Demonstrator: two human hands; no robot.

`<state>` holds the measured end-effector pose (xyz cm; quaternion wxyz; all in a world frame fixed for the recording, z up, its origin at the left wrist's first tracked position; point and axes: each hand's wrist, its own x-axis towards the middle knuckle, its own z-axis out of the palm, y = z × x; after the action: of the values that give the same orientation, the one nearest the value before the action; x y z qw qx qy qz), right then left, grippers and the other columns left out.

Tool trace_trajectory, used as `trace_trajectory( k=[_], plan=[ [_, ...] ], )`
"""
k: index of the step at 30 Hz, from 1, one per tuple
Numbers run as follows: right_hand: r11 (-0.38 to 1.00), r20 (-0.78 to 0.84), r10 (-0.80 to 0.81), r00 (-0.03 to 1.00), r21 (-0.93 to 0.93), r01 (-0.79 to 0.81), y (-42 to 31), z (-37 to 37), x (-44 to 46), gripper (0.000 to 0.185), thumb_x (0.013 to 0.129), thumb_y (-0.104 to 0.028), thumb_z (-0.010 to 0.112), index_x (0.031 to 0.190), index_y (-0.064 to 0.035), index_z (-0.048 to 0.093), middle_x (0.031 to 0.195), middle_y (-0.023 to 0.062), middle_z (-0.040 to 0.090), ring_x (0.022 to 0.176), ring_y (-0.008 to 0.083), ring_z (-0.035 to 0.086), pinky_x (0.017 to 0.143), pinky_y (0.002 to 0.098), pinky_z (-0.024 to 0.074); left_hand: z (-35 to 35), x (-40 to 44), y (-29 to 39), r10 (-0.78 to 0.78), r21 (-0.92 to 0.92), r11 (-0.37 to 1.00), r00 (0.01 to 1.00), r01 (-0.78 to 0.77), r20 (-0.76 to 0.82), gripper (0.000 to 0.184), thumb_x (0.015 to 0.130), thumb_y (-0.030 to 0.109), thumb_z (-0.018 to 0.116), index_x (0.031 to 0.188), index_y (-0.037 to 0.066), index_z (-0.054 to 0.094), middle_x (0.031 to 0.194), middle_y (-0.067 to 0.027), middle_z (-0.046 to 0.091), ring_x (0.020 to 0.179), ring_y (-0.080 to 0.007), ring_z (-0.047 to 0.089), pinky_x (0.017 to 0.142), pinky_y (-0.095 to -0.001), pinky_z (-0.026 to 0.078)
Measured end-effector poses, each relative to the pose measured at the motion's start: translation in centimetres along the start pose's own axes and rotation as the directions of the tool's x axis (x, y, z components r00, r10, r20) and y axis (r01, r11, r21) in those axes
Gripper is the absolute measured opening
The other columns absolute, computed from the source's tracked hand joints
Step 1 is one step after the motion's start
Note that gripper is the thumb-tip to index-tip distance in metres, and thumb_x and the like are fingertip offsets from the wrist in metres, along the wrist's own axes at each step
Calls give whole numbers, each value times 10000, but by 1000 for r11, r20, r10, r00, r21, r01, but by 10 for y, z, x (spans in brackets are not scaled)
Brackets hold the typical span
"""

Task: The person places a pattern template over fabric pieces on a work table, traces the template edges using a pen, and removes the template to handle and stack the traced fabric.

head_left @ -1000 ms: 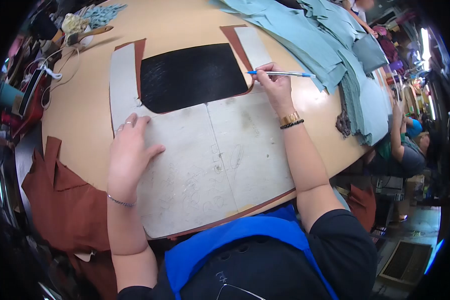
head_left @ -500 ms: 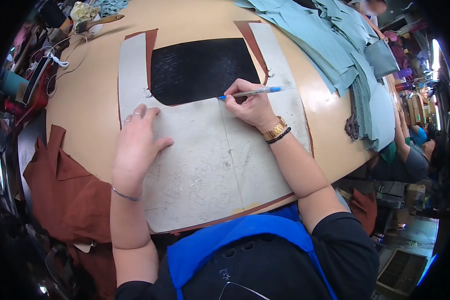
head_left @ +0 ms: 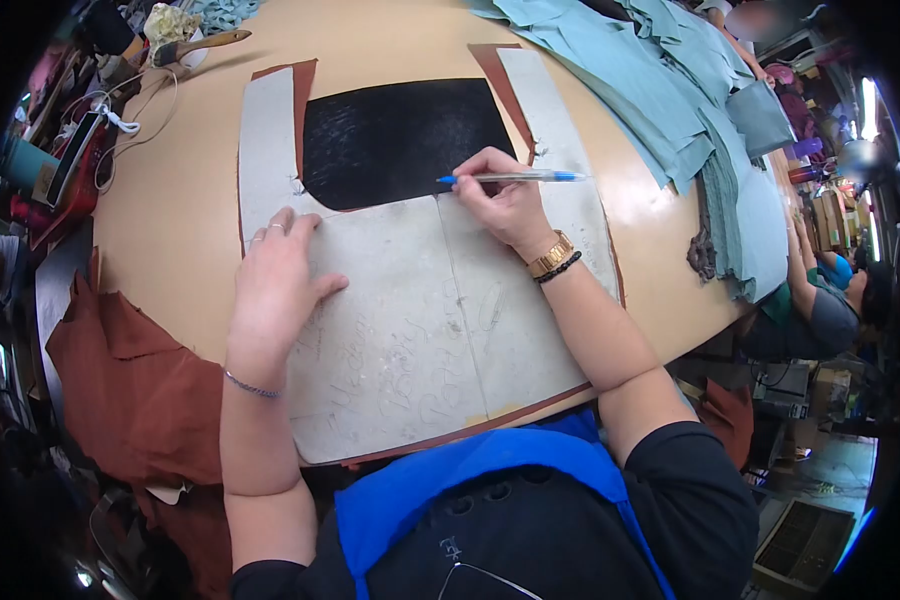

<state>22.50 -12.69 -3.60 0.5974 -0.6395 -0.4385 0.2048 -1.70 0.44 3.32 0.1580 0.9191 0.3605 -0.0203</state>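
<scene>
A large grey pattern board (head_left: 390,320) with handwriting on it lies over brown leather (head_left: 510,90), whose edges show around it. My left hand (head_left: 280,270) rests flat on the board's left side, fingers spread. Between the fingers of my right hand (head_left: 505,205) is a clear pen with blue ends (head_left: 525,177), held nearly level. Its blue tip is over the lower edge of a black sheet (head_left: 405,140), just above the board's inner edge; whether it touches cannot be told. The black sheet lies in the board's cut-out.
Light blue-green leather pieces (head_left: 610,80) cover the table's right side. Brown leather (head_left: 130,380) hangs at the left edge. A brush (head_left: 202,45) and a white cord (head_left: 170,100) lie at the back left. Another person (head_left: 820,310) is at the far right.
My right hand has shifted slightly upward, and the pen tip has moved up from the board's inner edge onto the black sheet's area. My left hand stays in place.
</scene>
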Motion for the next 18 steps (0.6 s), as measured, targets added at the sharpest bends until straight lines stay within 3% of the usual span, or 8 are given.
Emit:
trace_trajectory(
  k=[2,5,7,9,11,13,16,18],
  plan=[
    [976,-21,149,989,163,-144,-10,-9,-4,128,962,-86,583,1046,-14,647,913,70,708,857,122,683,748,236,526,-4,2,1,5,-27,1000,1000,-5,18,636,685,199,842,1246,58,577,1383,-197,514,1227,-349,540,1029,-403,452],
    [998,-188,61,980,5,-61,-24,-30,-29,148,980,-84,561,1075,-19,654,909,78,712,835,144,687,769,258,533,-6,1,-4,31,-61,998,999,-30,26,641,688,211,843,1251,59,576,1377,-199,517,1212,-349,548,1019,-398,457],
    [931,-167,-8,986,-362,-54,-26,-65,-58,167,996,-85,535,1097,-19,651,928,82,711,874,190,689,815,284,534,-2,-1,-10,71,-54,996,997,-72,-21,655,692,228,843,1265,60,572,1382,-200,515,1206,-352,550,1009,-389,461],
    [865,-160,6,987,-494,-85,-26,-104,-94,197,996,-63,520,1146,6,627,1048,110,689,1021,225,660,921,293,500,4,-6,-16,41,-65,997,999,-41,-14,725,713,331,825,1328,78,537,1416,-197,484,1263,-361,504,1054,-445,422],
    [874,-197,8,980,-476,-102,-24,-131,-130,214,995,-58,532,1184,21,594,1081,110,662,1080,161,614,947,301,477,15,-19,-19,-3,-36,999,996,0,-84,784,744,408,796,1391,95,483,1456,-196,439,1324,-359,446,1086,-516,370],
    [898,-263,270,926,-278,-341,-27,-137,-157,317,955,-67,604,1238,62,547,1244,161,590,1194,232,552,1042,331,423,31,-50,-25,-49,49,997,973,62,-223,828,785,458,755,1455,112,413,1502,-194,380,1387,-347,375,1105,-600,305],
    [929,-219,244,945,-227,-292,-19,-143,-169,387,928,-105,664,1251,64,534,1216,146,594,1153,216,559,1024,333,434,44,-89,-35,-213,-67,977,959,204,-187,831,851,534,659,1495,115,342,1552,-197,293,1454,-340,258,1087,-708,203],
    [918,-205,288,936,-219,-331,-19,-150,-160,425,915,-113,687,1265,64,525,1201,131,596,1136,193,558,1003,320,442,61,-104,-34,-202,-7,979,954,205,-224,818,877,565,602,1496,102,336,1562,-193,276,1462,-346,237,1081,-719,189]
  ],
)
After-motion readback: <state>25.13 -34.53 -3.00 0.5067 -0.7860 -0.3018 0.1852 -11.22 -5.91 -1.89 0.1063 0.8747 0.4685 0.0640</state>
